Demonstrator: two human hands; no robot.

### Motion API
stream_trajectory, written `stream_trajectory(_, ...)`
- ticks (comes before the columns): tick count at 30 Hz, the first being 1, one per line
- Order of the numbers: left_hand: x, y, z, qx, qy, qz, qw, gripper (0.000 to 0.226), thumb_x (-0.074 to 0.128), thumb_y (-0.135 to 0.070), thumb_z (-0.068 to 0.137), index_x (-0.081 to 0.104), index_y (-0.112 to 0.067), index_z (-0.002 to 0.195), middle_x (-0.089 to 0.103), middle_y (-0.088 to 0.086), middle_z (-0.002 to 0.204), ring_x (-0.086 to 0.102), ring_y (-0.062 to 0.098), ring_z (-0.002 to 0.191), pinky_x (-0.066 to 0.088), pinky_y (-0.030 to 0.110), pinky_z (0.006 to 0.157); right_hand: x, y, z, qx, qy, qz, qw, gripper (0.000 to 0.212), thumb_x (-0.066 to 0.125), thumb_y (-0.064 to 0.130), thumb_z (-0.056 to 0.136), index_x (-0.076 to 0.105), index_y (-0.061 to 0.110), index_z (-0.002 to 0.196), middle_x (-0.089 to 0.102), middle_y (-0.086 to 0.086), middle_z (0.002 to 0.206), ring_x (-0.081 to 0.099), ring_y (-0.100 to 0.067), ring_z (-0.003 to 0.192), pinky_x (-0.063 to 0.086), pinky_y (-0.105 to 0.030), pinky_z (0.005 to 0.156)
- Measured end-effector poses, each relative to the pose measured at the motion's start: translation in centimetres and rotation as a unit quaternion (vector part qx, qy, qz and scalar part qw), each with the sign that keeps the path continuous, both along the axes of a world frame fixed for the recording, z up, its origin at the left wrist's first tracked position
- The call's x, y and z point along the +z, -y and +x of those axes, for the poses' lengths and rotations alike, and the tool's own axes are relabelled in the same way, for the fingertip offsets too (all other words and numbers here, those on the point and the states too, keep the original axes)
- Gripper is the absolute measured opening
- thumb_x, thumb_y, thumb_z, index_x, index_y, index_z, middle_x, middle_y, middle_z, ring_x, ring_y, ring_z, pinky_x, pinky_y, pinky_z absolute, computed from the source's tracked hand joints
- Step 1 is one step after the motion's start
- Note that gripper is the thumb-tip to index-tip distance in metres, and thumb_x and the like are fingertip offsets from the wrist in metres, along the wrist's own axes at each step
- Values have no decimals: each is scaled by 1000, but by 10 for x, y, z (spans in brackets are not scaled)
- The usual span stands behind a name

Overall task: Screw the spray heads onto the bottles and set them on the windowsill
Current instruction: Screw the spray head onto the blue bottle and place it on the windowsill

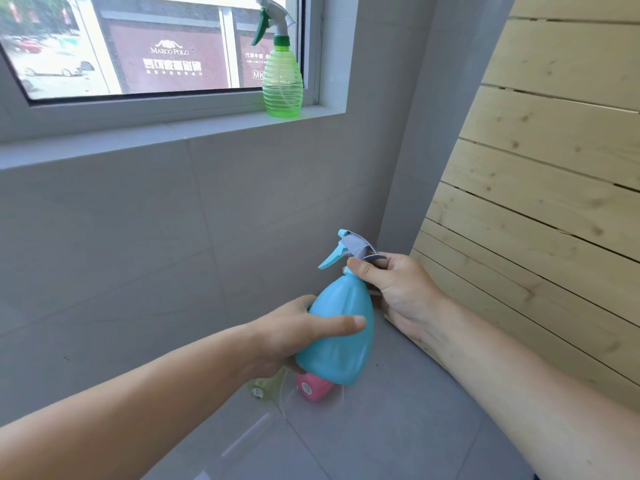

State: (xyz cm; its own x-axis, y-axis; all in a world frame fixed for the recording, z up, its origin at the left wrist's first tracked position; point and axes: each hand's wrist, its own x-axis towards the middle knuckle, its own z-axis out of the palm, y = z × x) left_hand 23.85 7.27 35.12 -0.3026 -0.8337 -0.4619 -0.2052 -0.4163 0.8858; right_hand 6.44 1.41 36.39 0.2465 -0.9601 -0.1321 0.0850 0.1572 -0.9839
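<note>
Head: grey tile wall (138,254), green bottle (282,81) on windowsill (173,133).

"MARCO POLO" on the outdoor sign (169,50).

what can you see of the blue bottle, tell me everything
The blue bottle is opaque, smooth plastic by its look, pear-shaped, wide at the base and narrow at the neck. A matching blue spray head with a grey top sits on the neck, nozzle and trigger pointing left. It is held roughly upright above the grey floor. The left hand wraps its body, thumb across the front; the right hand pinches the neck under the head.
</note>
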Motion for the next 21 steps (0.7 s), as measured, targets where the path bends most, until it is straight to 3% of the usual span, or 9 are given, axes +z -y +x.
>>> stream_trajectory(1, 0, 0, -1, -10, -21, 8, 1000, 64, 85, -48, 72, 66, -20, 126, 79, 9, 118, 76, 33, 108, 55, 56, 102, 0, -1, 1, 1, 0, 5, 1000, 12, 73, 16, 87, 77, 15, 76, 74, -6, 77, 69, -22, 69, 56, -37, 73)
stream_trajectory(4, -2, -1, 2, -23, -88, 30, 995, 58, 73, -46, 81, 64, -15, 129, 78, 10, 120, 75, 26, 102, 63, 42, 87, 2, -2, 2, 6, -2, 8, 1000, 15, 72, 17, 88, 76, 15, 74, 74, -5, 75, 69, -20, 66, 55, -33, 68)
stream_trajectory(9, -10, 4, 18, -23, -203, 85, 975, 49, 73, -30, 75, 72, -14, 122, 76, 11, 121, 75, 27, 102, 61, 39, 88, 8, -2, 0, 13, 0, 7, 1000, 9, 71, 19, 88, 76, 12, 84, 74, -5, 81, 68, -17, 65, 53, -27, 63)
stream_trajectory(12, -10, 7, 18, -36, -176, 61, 982, 45, 72, -29, 79, 72, -15, 122, 76, 10, 121, 75, 28, 106, 60, 42, 93, 7, -1, -2, 12, 2, 12, 1000, 10, 72, 20, 88, 76, 13, 83, 74, -5, 80, 68, -17, 66, 53, -29, 66)
stream_trajectory(17, -10, 3, 2, -45, -65, -14, 997, 66, 85, -43, 72, 66, -15, 129, 75, 13, 126, 72, 33, 118, 50, 56, 110, 1, -3, 2, 9, -11, 13, 1000, 14, 75, 20, 85, 78, 15, 73, 73, -7, 77, 67, -23, 72, 54, -37, 74)
stream_trajectory(21, -14, 7, 7, 8, -176, 68, 982, 57, 60, -41, 86, 64, -10, 134, 72, 13, 131, 68, 34, 120, 51, 46, 107, 5, -1, -1, 11, -16, 13, 1000, 12, 74, 22, 86, 77, 10, 83, 74, -10, 83, 67, -23, 72, 54, -36, 73)
